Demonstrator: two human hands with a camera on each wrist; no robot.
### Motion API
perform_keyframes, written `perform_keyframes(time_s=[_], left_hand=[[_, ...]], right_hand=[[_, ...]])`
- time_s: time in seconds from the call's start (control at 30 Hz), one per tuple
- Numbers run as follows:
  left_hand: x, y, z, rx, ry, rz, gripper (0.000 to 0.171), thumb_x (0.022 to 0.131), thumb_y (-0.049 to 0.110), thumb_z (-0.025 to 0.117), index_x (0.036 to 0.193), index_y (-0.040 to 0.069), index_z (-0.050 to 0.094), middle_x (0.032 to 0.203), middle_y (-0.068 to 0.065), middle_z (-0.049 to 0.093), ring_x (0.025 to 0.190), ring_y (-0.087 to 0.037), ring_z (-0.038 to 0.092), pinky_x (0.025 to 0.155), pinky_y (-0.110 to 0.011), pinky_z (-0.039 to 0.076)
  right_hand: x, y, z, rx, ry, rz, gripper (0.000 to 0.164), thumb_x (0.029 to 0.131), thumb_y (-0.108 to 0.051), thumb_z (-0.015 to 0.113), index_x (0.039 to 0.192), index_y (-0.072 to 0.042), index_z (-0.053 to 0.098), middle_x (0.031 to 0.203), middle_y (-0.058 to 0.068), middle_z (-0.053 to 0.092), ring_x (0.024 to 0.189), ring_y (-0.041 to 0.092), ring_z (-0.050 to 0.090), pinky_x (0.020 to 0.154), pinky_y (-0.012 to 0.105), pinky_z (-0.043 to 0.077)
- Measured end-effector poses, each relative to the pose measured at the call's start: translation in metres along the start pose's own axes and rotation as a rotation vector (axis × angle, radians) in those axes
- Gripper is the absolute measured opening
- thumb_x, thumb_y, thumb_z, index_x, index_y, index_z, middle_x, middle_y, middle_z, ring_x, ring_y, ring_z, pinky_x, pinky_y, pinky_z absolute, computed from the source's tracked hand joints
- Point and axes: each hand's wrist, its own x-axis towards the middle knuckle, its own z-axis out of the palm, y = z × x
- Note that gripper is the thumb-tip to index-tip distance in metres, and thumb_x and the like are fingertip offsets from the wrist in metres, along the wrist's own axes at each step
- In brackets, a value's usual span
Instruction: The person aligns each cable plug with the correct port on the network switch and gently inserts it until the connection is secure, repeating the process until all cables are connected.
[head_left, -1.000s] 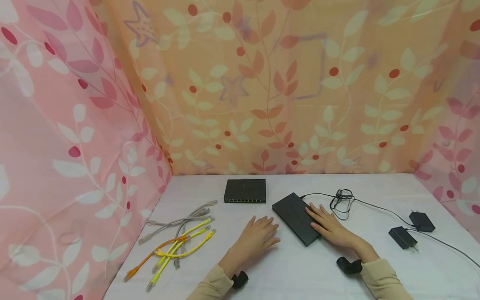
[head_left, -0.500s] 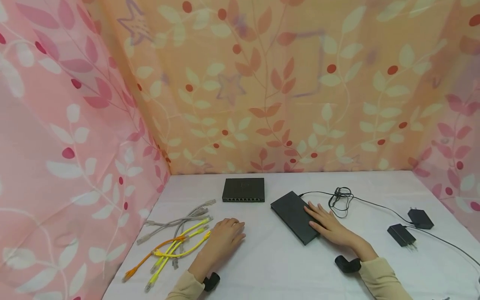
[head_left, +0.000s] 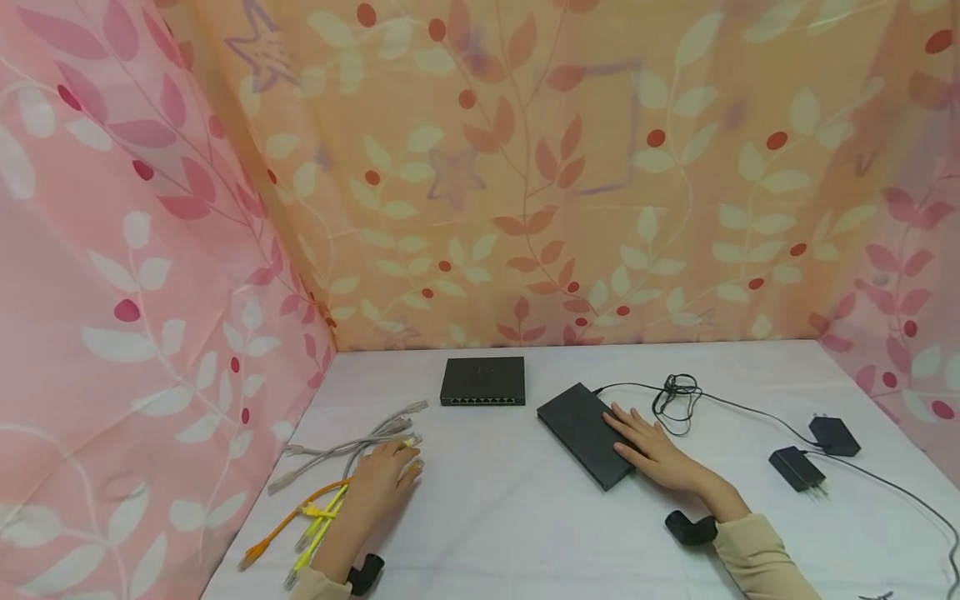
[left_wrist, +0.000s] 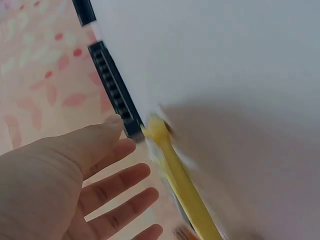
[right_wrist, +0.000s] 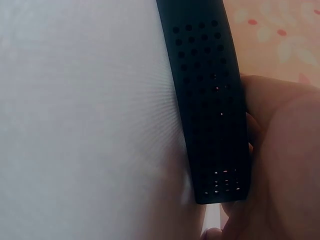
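Observation:
My left hand (head_left: 378, 483) hovers over the yellow network cables (head_left: 321, 527), covering part of them. In the left wrist view its fingers are spread and loosely bent, holding nothing, close beside a yellow cable (left_wrist: 187, 192) and its plug end. An orange cable (head_left: 285, 529) and several grey cables (head_left: 333, 454) lie around it. On the right, a larger black network switch (head_left: 585, 435) lies at a slant. My right hand (head_left: 660, 457) rests on its right side with straight, spread fingers; the right wrist view shows the vented side (right_wrist: 207, 110) of the case.
A smaller black network switch (head_left: 483, 383) with a row of ports sits at the back. A thin black power cord (head_left: 678, 398), partly bundled, runs from the larger switch to the right. Two black power adapters (head_left: 834, 435) lie there. Patterned curtains (head_left: 525, 167) enclose the table.
My left hand has moved left from beside the larger switch to over the yellow cables. The right hand stays on the switch. The head view has shifted slightly.

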Motion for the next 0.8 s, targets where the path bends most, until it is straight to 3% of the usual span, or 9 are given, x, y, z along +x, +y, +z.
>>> perform_keyframes(time_s=[0.33,0.57,0.8], left_hand=[[-0.025,-0.038,-0.013,-0.041,0.017,-0.090,0.030,0.078,0.020,0.075,0.105,0.010,0.067,0.103,-0.007,0.062,0.097,-0.030,0.058,0.069,-0.045,0.049],[-0.034,-0.053,-0.016,-0.016,-0.072,-0.151,0.030,0.076,0.022,0.076,0.103,0.014,0.067,0.098,-0.002,0.063,0.086,-0.027,0.061,0.063,-0.042,0.050],[-0.033,-0.062,-0.015,-0.053,-0.130,-0.205,0.024,0.077,0.023,0.074,0.098,0.016,0.066,0.088,0.006,0.062,0.081,-0.016,0.061,0.065,-0.038,0.049]], right_hand=[[0.000,0.001,0.001,0.005,0.005,0.013,0.052,0.097,-0.030,0.047,0.144,-0.012,0.034,0.152,0.016,0.021,0.135,0.051,0.012,0.097,0.073,0.001],[-0.001,0.002,0.000,0.012,0.010,0.010,0.051,0.097,-0.030,0.048,0.143,-0.012,0.035,0.152,0.016,0.022,0.135,0.050,0.013,0.097,0.073,0.001],[-0.001,0.002,0.002,0.008,0.016,0.007,0.051,0.097,-0.030,0.047,0.143,-0.012,0.035,0.151,0.016,0.022,0.135,0.051,0.015,0.097,0.073,0.002]])
